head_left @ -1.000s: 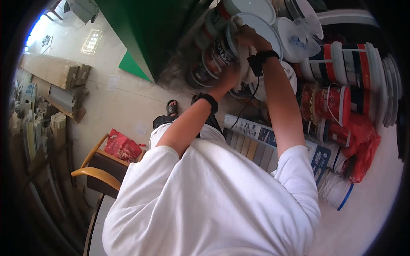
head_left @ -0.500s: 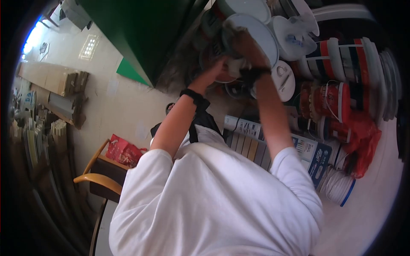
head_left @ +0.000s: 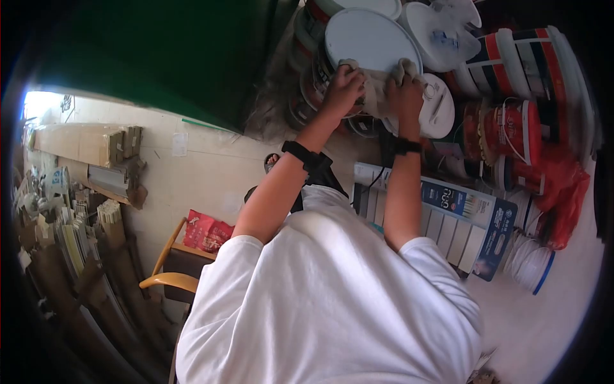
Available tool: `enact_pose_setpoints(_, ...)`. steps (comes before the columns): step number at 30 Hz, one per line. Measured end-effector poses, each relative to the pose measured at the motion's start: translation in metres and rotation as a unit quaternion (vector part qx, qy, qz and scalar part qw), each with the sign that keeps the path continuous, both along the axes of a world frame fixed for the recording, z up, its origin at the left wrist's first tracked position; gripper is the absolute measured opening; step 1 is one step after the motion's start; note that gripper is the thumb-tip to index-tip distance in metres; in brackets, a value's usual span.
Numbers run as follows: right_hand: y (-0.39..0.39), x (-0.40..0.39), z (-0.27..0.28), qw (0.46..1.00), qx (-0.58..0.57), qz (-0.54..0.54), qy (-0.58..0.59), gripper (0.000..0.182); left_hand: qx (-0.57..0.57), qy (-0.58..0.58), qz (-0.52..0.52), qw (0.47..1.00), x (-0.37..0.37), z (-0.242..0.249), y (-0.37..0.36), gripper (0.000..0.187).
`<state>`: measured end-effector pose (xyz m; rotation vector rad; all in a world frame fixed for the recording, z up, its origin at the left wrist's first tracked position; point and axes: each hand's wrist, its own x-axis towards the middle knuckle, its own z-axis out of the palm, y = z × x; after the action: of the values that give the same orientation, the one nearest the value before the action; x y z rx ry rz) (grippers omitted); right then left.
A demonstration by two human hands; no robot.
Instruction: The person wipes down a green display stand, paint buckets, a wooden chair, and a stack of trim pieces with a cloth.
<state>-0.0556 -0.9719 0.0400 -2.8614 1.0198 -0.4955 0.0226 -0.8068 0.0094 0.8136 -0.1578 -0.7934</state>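
Observation:
A pale rag (head_left: 377,83) is stretched between my two hands at the near edge of a large bucket's white lid (head_left: 372,40). My left hand (head_left: 345,91) is closed on one end, and a bit of cloth pokes out past the fingers. My right hand (head_left: 405,97) grips the other end, with a bunched fold above the knuckles. Below the lid, the bucket's side is partly hidden behind my left hand and the rag. To the right of my right hand lies a smaller round white lid (head_left: 437,107).
More paint buckets (head_left: 534,77) and a red pail (head_left: 511,133) stand at the right. A flat display box (head_left: 448,224) and a cable spool (head_left: 529,264) are nearer. A green panel (head_left: 160,57) rises at upper left, above a wooden-armed chair (head_left: 171,280) and stacked boards (head_left: 83,141).
My right hand has come back from over the lid to its near edge. My hands are now apart, with the rag spread between them. The view has shifted a little.

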Motion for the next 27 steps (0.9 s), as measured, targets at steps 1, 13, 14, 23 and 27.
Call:
enact_pose_setpoints(1,-0.006,0.005,0.0,1.0,-0.006,0.002,0.004,0.044,0.032,-0.034,-0.016,0.999,-0.002,-0.003,-0.005,0.062)
enact_pose_setpoints(13,-0.15,0.1,-0.073,0.914,-0.055,0.299,0.268,0.06,0.087,-0.2,-0.002,0.976,0.015,-0.002,-0.036,0.068)
enact_pose_setpoints(14,-0.12,0.111,-0.034,0.883,-0.08,0.302,0.35,0.063,0.089,-0.19,-0.005,0.978,0.012,0.0,-0.036,0.069)
enact_pose_setpoints(23,0.019,0.112,0.008,0.887,0.048,0.383,0.254,0.065,0.076,-0.071,-0.032,0.994,-0.006,-0.011,0.05,0.04)
enact_pose_setpoints(27,0.042,0.103,0.038,0.878,0.11,0.363,0.293,0.064,0.24,-0.236,-0.091,0.937,-0.005,0.057,0.138,0.023)
